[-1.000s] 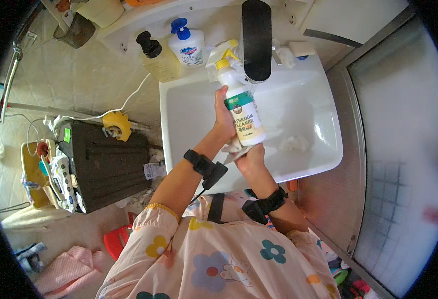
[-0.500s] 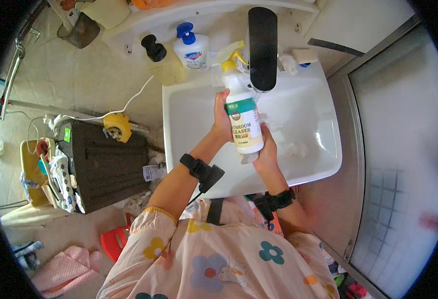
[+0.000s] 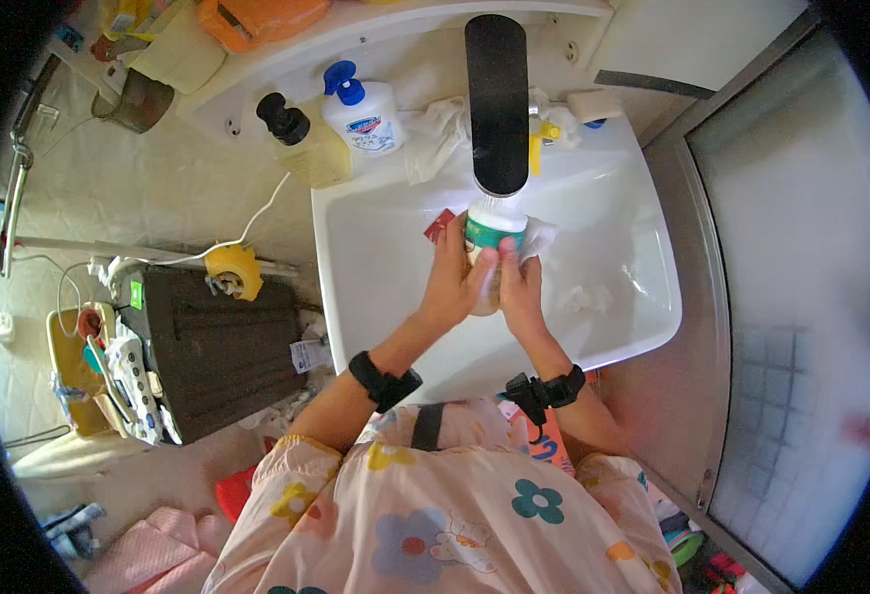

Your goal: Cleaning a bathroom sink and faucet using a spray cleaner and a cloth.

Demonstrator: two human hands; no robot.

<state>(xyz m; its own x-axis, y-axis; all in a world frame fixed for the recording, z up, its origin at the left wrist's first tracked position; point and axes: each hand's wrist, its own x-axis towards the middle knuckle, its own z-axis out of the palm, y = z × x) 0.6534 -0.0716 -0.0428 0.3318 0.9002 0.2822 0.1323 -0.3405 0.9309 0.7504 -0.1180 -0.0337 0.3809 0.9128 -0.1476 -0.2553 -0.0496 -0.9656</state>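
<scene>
- Gripping white bottle point(image 3: 495, 234) with both hands, right under black tap point(image 3: 497, 104), over white sink point(image 3: 361, 257).
- Holding bottle's left side with left hand point(image 3: 451, 279), curled in to bottle width, thumb across the front.
- Holding its right side with right hand point(image 3: 521, 287), curled about as far, thumb up near the green band, close to the other thumb.
- Can't make out bottle's neck. Can't tell if yellow part point(image 3: 549, 131) behind tap belongs to it.
- Looks like water at the spout, hitting bottle's upper end.
- Seeing crumpled white cloth point(image 3: 540, 237) just beside right hand; can't tell if pinched too.
- Seeing red piece point(image 3: 439, 226) by left fingertips.
- Seeing white clump point(image 3: 585, 298) in sink, right of both hands; too unclear to identify.
- On ledge, left of tap: blue-topped soap pump point(image 3: 366, 124), black-topped pump point(image 3: 318, 158) next to it.
- Right of tap: pale soap bar point(image 3: 595, 105).
- Wearing black straps point(image 3: 386, 383) on both wrists.
</scene>
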